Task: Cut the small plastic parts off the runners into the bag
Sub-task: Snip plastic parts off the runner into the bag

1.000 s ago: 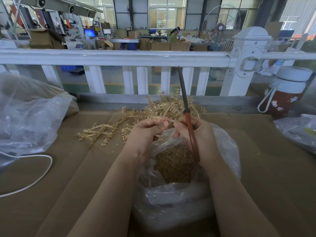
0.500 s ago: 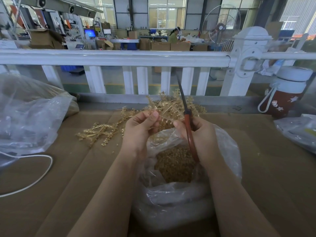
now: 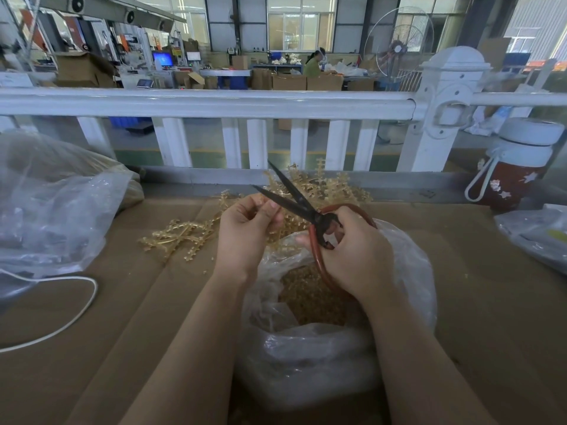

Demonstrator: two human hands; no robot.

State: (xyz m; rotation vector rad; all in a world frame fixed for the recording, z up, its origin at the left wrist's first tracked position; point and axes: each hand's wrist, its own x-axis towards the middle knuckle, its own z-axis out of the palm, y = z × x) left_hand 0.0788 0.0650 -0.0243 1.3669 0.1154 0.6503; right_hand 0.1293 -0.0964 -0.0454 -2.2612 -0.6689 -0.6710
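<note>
Brown cardboard-covered tabletop (image 3: 129, 317), white railing (image 3: 214, 102) behind it, factory hall beyond. Large clear plastic sack (image 3: 52, 204) and white cable (image 3: 61, 326) far left; red bottle with white cap (image 3: 518, 167) far right. Open clear plastic bag of amber parts (image 3: 306, 357) centre, pile of amber plastic runners (image 3: 190, 231) behind it. Left hand (image 3: 245, 234) pinches a runner piece, mostly hidden. Right hand (image 3: 356, 253) grips red-handled black scissors (image 3: 294, 197). Blades were upright and together 0.5 s ago; now tilted left, parted.
</note>
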